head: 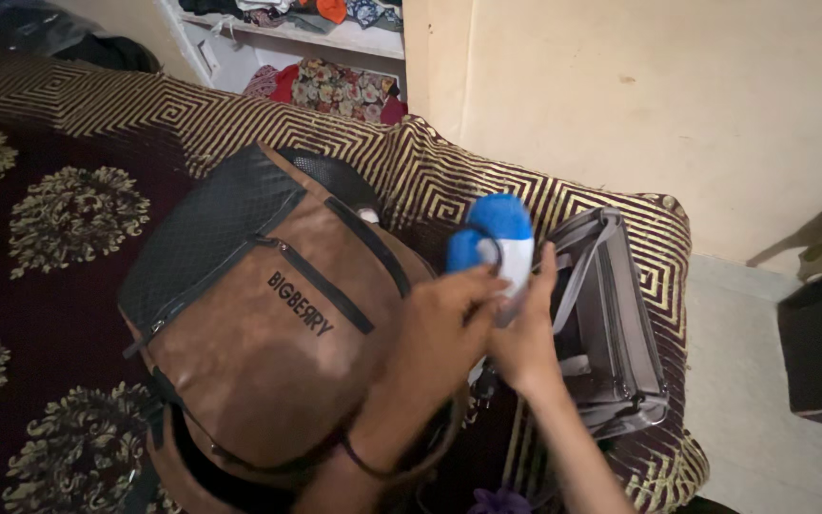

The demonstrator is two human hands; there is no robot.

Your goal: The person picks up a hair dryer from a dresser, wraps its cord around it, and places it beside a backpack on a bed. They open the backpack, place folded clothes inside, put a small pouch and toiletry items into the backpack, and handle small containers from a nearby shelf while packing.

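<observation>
both hands clamped on white plastic bottle with blue cap (506,243): left hand (444,328) wraps front, right hand (530,338) grips behind. bottle is out, above brown-and-black leather backpack (259,324), which sits just left of grip. grey zip case (611,314) lies open right of grip, on patterned bedspread (49,219).

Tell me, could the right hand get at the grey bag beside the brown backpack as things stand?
Probably yes: the grey bag lies right beside the right hand with nothing between them, though that hand, with the left hand, is busy holding a blue-and-white bottle.
</observation>
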